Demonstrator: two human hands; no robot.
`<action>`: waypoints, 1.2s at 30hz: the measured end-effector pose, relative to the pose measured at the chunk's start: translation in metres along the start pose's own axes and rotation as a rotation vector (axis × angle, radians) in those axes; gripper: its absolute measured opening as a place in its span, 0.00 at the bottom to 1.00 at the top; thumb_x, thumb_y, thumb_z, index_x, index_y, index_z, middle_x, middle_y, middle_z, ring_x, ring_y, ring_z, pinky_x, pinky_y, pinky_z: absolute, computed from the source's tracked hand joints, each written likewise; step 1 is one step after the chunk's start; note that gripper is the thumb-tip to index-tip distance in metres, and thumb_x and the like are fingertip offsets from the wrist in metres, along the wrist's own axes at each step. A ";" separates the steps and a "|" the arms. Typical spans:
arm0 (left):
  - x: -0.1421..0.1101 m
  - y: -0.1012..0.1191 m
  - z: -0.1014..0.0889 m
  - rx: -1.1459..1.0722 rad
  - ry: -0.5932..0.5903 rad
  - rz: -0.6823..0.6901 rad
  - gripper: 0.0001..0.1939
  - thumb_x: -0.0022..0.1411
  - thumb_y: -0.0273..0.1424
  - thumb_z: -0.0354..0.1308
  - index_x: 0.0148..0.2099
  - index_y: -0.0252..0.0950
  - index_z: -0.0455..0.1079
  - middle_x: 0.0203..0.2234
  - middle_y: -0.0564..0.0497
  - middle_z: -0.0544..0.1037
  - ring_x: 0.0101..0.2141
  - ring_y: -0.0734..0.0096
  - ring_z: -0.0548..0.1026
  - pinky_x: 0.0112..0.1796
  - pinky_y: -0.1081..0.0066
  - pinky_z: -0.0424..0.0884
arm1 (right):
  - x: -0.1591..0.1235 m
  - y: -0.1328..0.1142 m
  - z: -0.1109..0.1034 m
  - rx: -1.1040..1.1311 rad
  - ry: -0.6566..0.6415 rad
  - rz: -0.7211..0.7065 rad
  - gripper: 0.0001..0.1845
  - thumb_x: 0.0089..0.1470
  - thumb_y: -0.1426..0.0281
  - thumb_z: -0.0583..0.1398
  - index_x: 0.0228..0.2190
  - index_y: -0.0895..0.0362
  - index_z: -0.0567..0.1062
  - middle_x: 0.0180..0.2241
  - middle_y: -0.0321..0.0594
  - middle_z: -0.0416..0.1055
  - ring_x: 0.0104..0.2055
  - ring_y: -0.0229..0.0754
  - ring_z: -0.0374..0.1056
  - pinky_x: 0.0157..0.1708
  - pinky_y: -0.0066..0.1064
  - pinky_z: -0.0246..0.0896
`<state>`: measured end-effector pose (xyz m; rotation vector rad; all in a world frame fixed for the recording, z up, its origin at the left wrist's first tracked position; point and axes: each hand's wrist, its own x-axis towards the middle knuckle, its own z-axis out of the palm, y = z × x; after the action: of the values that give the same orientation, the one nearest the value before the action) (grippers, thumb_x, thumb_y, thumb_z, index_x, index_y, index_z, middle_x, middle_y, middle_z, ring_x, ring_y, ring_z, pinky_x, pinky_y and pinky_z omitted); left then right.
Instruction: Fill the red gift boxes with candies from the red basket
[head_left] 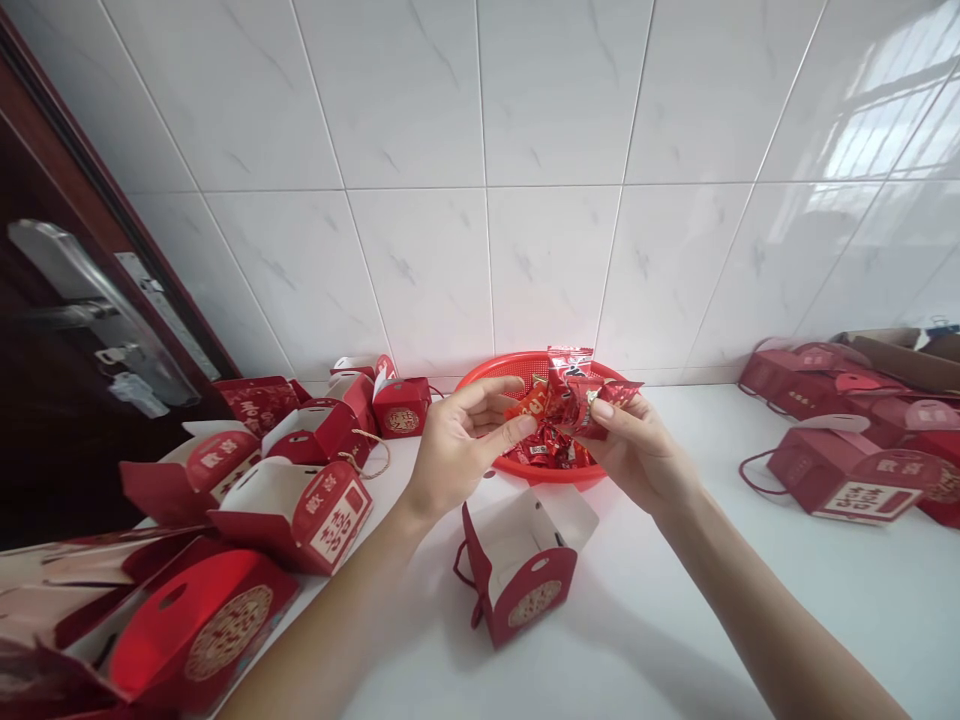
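Observation:
My left hand (469, 440) pinches an orange-red wrapped candy (531, 402) between thumb and fingers. Several red candy packets (581, 395) are bunched in my right hand (634, 440), its thumb pressed over them. Both hands are close together above a red plastic basket (480, 368), where more red-wrapped candies (551, 448) lie. Nearer to me, between my forearms, an open red gift box (525, 585) stands on the white table (645, 620). Its flaps are spread, its pale inside shows, and a dark red cord hangs at its left side.
Several open red boxes (307, 510) crowd the left side. Closed red boxes (847, 470) with cord handles stand at the right, near a brown cardboard box (900, 355). A tiled wall (555, 260) rises behind; a dark door with a metal handle (82, 300) is at left.

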<state>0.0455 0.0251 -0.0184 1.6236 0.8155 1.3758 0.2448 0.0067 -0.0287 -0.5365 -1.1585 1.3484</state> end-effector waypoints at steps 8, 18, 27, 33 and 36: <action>-0.003 0.001 -0.002 0.025 -0.051 0.043 0.20 0.57 0.36 0.71 0.50 0.38 0.74 0.39 0.47 0.82 0.42 0.61 0.80 0.43 0.66 0.79 | -0.001 0.001 0.001 0.000 0.014 0.012 0.11 0.51 0.60 0.71 0.38 0.48 0.83 0.41 0.39 0.82 0.49 0.52 0.75 0.55 0.47 0.68; -0.007 -0.008 0.003 0.166 -0.041 0.147 0.20 0.58 0.35 0.70 0.51 0.41 0.71 0.41 0.49 0.79 0.46 0.63 0.78 0.45 0.68 0.77 | -0.004 0.000 0.006 0.008 0.038 0.000 0.11 0.51 0.60 0.71 0.37 0.48 0.83 0.41 0.38 0.82 0.49 0.51 0.74 0.55 0.47 0.67; -0.008 -0.005 0.006 0.131 -0.024 0.220 0.17 0.62 0.32 0.67 0.51 0.39 0.68 0.37 0.50 0.80 0.40 0.67 0.79 0.42 0.70 0.76 | -0.004 -0.002 0.009 0.022 0.059 0.009 0.09 0.51 0.61 0.71 0.35 0.49 0.83 0.40 0.38 0.82 0.49 0.51 0.74 0.54 0.46 0.67; -0.007 -0.004 -0.002 0.082 -0.094 0.169 0.17 0.61 0.32 0.67 0.51 0.41 0.67 0.36 0.52 0.78 0.36 0.71 0.76 0.40 0.71 0.74 | -0.006 -0.006 0.011 0.071 0.062 0.028 0.07 0.53 0.64 0.70 0.35 0.50 0.83 0.42 0.38 0.81 0.50 0.49 0.74 0.55 0.45 0.69; -0.006 -0.002 -0.004 0.055 -0.120 0.167 0.13 0.61 0.32 0.67 0.47 0.40 0.69 0.38 0.51 0.77 0.37 0.72 0.75 0.39 0.72 0.74 | -0.006 -0.008 0.011 0.076 0.057 0.023 0.06 0.53 0.65 0.70 0.34 0.51 0.83 0.41 0.38 0.81 0.49 0.48 0.74 0.56 0.45 0.69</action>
<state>0.0401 0.0220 -0.0229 1.8331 0.6652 1.3645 0.2405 -0.0041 -0.0197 -0.5312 -1.0537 1.3826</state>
